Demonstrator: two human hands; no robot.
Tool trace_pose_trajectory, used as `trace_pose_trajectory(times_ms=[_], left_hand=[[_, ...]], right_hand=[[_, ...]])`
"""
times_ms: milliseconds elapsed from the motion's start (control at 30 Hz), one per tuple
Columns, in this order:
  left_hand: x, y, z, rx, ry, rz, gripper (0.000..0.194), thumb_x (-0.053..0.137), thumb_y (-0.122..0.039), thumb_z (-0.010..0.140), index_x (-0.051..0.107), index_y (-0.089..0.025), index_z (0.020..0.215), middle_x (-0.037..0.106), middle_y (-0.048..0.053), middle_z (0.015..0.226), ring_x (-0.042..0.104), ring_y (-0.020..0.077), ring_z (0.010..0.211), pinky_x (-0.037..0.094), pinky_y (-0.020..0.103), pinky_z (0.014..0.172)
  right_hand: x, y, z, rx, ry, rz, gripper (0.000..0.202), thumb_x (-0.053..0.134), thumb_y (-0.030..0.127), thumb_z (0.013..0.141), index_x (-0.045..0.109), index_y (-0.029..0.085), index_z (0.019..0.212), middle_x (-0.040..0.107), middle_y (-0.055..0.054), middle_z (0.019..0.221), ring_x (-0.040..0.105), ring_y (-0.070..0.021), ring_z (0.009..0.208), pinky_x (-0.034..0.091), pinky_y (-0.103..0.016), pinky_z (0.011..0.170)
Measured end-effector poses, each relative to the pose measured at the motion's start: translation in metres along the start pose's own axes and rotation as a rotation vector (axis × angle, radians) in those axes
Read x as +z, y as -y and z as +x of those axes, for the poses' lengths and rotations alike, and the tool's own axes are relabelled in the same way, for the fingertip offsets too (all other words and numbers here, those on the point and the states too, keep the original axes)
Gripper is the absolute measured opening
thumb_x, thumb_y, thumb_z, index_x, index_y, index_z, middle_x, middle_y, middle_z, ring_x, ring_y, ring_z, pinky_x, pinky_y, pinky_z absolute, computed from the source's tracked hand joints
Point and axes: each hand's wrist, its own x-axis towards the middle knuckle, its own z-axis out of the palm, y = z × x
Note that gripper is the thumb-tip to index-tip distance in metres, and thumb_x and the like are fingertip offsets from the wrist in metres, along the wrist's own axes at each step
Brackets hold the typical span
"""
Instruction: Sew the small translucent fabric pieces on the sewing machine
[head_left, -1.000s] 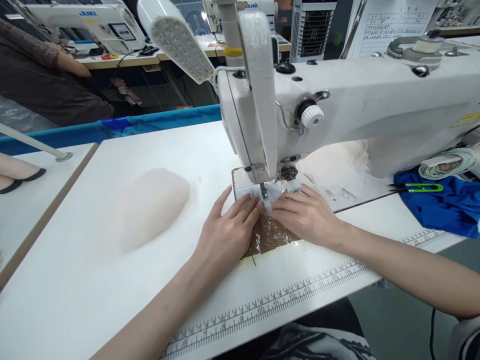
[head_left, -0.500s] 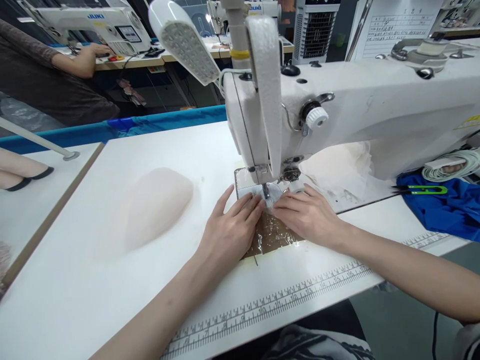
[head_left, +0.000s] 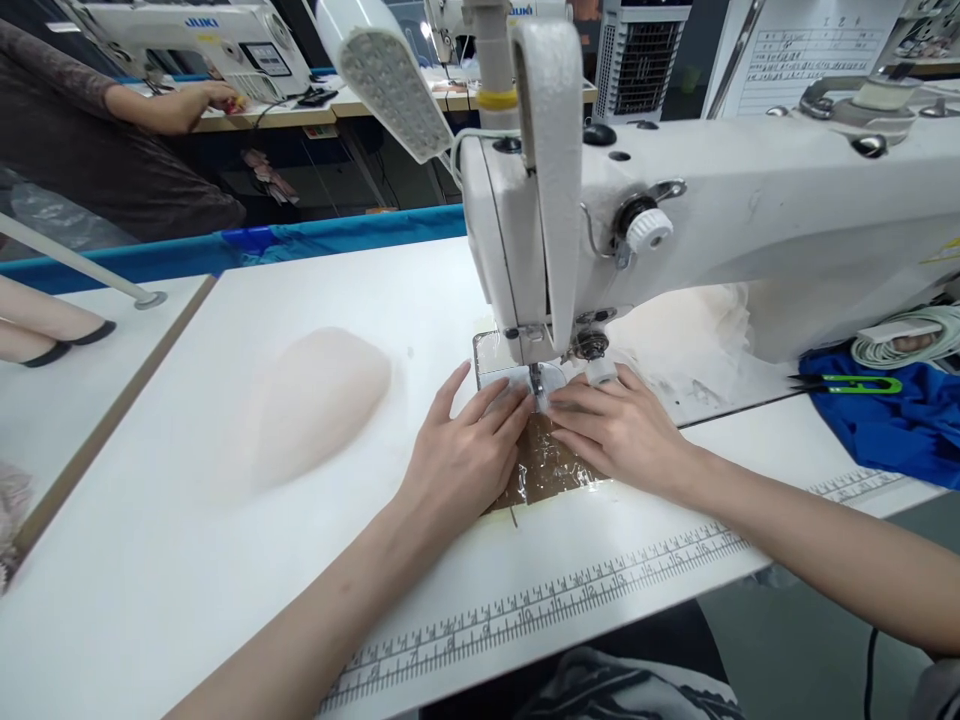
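Both hands lie flat at the needle area of a white sewing machine (head_left: pixel 690 200). My left hand (head_left: pixel 469 440) rests left of the presser foot (head_left: pixel 536 380), fingers spread on a small pale, sheer piece (head_left: pixel 495 378). From the right, my right hand (head_left: pixel 626 425) reaches to the same piece, its fingers apart and fingertips beside the foot. Under the hands is a brown plate covered with shiny clear film (head_left: pixel 551 465). A sheer beige fabric piece (head_left: pixel 322 400) lies on the white table (head_left: pixel 225 600) to the left. More pale fabric (head_left: pixel 690 330) sits beneath the machine arm.
Green thread snips (head_left: pixel 862 384) lie on blue cloth (head_left: pixel 892 430) at the right, near a coiled pale cord (head_left: pixel 907 338). A printed ruler (head_left: pixel 562 605) runs along the front edge. A lamp (head_left: pixel 390 85) hangs behind. Another person's hand (head_left: pixel 217 95) is at the far-left machine.
The view has shifted slightly. My hands stay beside the presser foot, with the right fingers a little more spread. The other person's hand has moved slightly at the far table.
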Motion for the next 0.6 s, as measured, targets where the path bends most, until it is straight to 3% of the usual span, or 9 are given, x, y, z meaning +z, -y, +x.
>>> trace_pose_trajectory(times_ms=[600], left_hand=[[0.012,0.008,0.005,-0.123,0.036,-0.070,0.041,0.039,-0.016,0.089,0.057,-0.013,0.125,0.061,0.010,0.125,0.054,0.0300,0.119,0.027,0.060,0.110]], right_hand=[[0.000,-0.006,0.006,0.050,0.085,-0.126,0.029,0.046,0.034,0.095,0.068,0.022,0.110,0.070,-0.005,0.106,0.058,-0.0237,0.096,0.035,-0.044,0.095]])
